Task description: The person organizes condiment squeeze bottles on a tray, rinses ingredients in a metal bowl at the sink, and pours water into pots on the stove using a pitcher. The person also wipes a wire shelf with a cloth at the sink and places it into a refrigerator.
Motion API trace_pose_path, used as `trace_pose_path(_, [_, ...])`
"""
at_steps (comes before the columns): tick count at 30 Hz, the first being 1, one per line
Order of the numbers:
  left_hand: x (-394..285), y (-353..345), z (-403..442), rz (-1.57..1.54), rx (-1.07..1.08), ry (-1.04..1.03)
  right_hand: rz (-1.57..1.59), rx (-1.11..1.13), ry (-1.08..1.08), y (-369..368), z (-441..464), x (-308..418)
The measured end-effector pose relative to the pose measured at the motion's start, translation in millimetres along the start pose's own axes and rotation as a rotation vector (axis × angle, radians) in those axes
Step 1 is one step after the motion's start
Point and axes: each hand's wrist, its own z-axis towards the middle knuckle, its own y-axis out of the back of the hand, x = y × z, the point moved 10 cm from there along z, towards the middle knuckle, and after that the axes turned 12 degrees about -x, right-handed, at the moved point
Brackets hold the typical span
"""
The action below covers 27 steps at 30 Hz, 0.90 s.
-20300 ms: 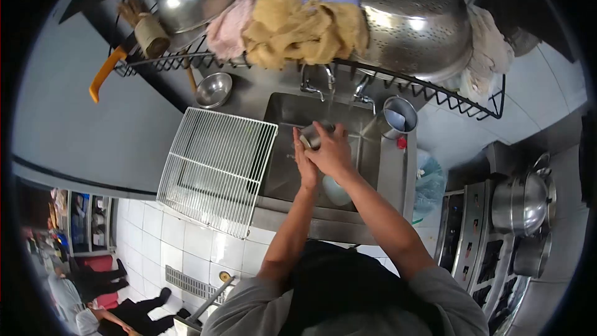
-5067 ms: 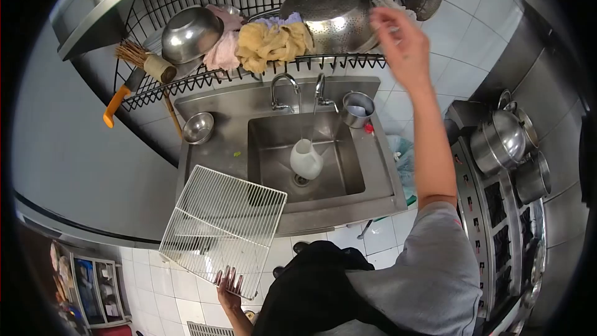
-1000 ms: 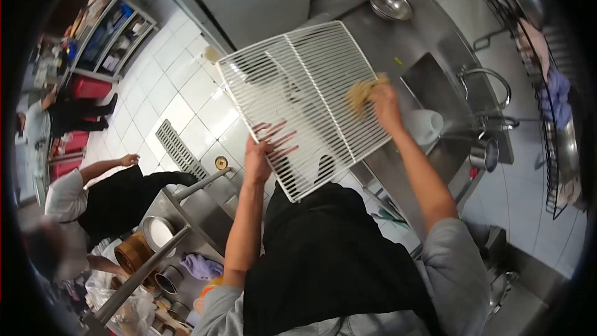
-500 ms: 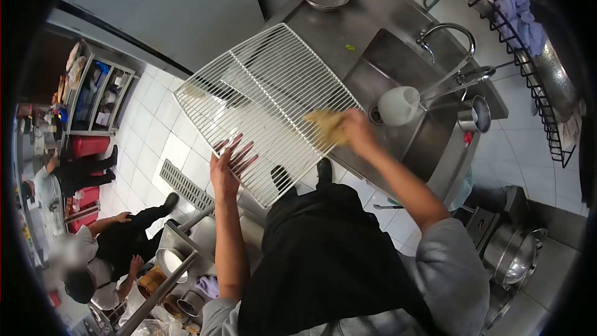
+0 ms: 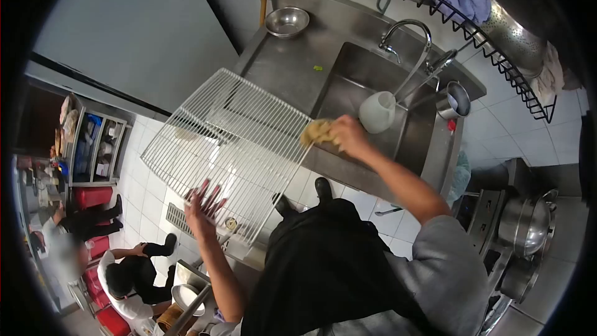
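"Seeing this? The left hand point(image 5: 200, 214) is splayed under the wire rack point(image 5: 231, 142), propping it by the front of the counter point(image 5: 289, 65). Can't tell if those touch."

"Yep, and the yellow cloth point(image 5: 318, 132) moves from over the wires to their right edge, clutched by the right hand point(image 5: 351, 138) near the sink point(image 5: 407, 143). So I'd guess work's shifting to the rim."

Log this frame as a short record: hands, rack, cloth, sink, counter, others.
Left hand: fingers spread beneath the rack
Right hand: gripping the cloth
Cloth: yellowish, at the rack's edge
Rack: white wire, partly over the counter; whether resting there, unclear
Sink: whitish jug inside
Counter: metal bowl
Others: two people, lower left
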Motion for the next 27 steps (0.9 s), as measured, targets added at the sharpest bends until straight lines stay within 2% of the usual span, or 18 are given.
trace_pose_path(1, [-17.4, 14.2, 0.4, 0.021, -0.029, -0.050, -0.142, -0.073, 0.107, 25.5, 15.2, 1.3])
trace_pose_path(3, [-46.3, 41.2, -4.4, 0.110, -0.099, -0.109, 0.290, 0.008, -0.169, 44.4, 38.4, 13.4])
trace_pose_path(6, [-62.7, 84.4, -12.1, 0.148, -0.161, -0.155, 0.396, -0.002, -0.103, 76.8, 57.0, 85.8])
trace_pose_path(8, [-82.2, 99.7, -28.2, 0.159, -0.218, -0.193, 0.743, 0.035, -0.266, 81.7, 58.4, 123.8])
trace_pose_path(10, [-100.7, 104.7, -43.7, 0.154, -0.250, -0.247, 0.720, 0.005, -0.167, 113.6, 69.7, 179.1])
trace_pose_path(11, [-106.9, 106.4, -47.6, 0.147, -0.259, -0.269, 0.695, -0.021, -0.094, 133.6, 71.3, 203.2])
trace_pose_path(13, [-120.7, 112.7, -50.6, 0.183, -0.272, -0.290, 0.475, -0.206, 0.220, 189.9, 81.7, 250.1])
trace_pose_path(14, [-126.4, 110.9, -48.8, 0.189, -0.251, -0.300, 0.506, -0.410, 0.181, 221.1, 81.2, 255.3])
trace_pose_path(15, [-131.4, 112.1, -48.4, 0.194, -0.246, -0.312, 0.369, -0.606, 0.208, 255.9, 81.8, 264.3])
trace_pose_path(16, [-130.7, 115.0, -43.4, 0.153, -0.234, -0.293, 0.112, -0.803, 0.383, 284.9, 73.4, 303.5])
trace_pose_path(18, [-129.2, 134.3, -31.1, 0.069, -0.207, -0.284, -0.192, -1.035, 0.563, 321.2, 83.7, 341.1])
trace_pose_path(19, [-131.3, 142.5, -23.4, 0.026, -0.162, -0.285, -0.091, -1.040, 0.643, 344.6, 111.9, 330.9])
trace_pose_path(20, [-131.4, 140.0, -19.7, -0.019, -0.083, -0.258, -0.236, -1.069, 0.816, 370.3, 136.2, 318.3])
trace_pose_path(21, [-142.3, 126.5, -26.9, -0.001, -0.083, -0.234, -0.535, -1.135, 0.811, 393.3, 165.5, 302.9])
trace_pose_path(22, [-139.6, 128.1, -21.2, 0.000, -0.054, -0.197, -0.658, -1.098, 0.746, 406.3, 198.2, 284.2])
trace_pose_path(24, [-125.4, 146.2, -2.3, -0.069, -0.013, -0.212, -0.721, -0.928, 0.589, 393.8, 252.9, 244.7])
trace_pose_path(25, [-116.6, 154.5, 6.9, -0.042, -0.093, -0.176, -0.708, -0.882, 0.550, 383.0, 270.5, 229.9])
trace_pose_path(27, [-108.3, 160.0, 24.1, -0.012, -0.096, -0.108, -0.613, -0.836, 0.525, 359.3, 281.7, 219.0])
